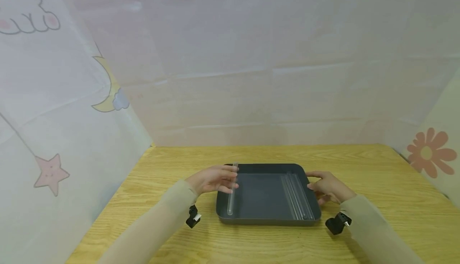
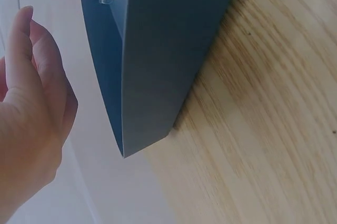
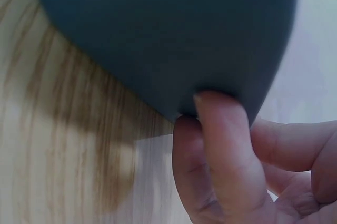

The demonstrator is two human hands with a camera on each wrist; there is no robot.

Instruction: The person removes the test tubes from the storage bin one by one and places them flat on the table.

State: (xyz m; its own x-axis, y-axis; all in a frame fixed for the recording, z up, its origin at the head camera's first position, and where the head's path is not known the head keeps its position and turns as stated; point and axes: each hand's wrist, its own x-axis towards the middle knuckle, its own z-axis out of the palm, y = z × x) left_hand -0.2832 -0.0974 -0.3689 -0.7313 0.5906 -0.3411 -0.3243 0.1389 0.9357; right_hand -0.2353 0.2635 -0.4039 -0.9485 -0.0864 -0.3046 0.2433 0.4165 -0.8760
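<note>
A dark grey rectangular tray (image 1: 260, 221) stands on the table. Several clear tubes (image 1: 297, 196) lie side by side along its right inner side. My left hand (image 1: 215, 179), at the tray's left side, pinches another clear tube (image 1: 230, 204) near its upper part; the tube's lower end is over the tray's front left corner. In the left wrist view that hand (image 2: 37, 92) is beside the tray wall (image 2: 163, 34), and the held tube is barely visible. My right hand (image 1: 328, 188) grips the tray's right wall, its fingertips against the outer face (image 3: 174, 39).
The tray rests on a yellow wood-grain table (image 1: 158, 232). A pale cloth backdrop (image 1: 269, 76) rises behind the table, with a printed side cloth (image 1: 54, 128) on the left and a flower print (image 1: 427, 152) on the right. A small black camera (image 1: 193, 217) hangs at the left wrist.
</note>
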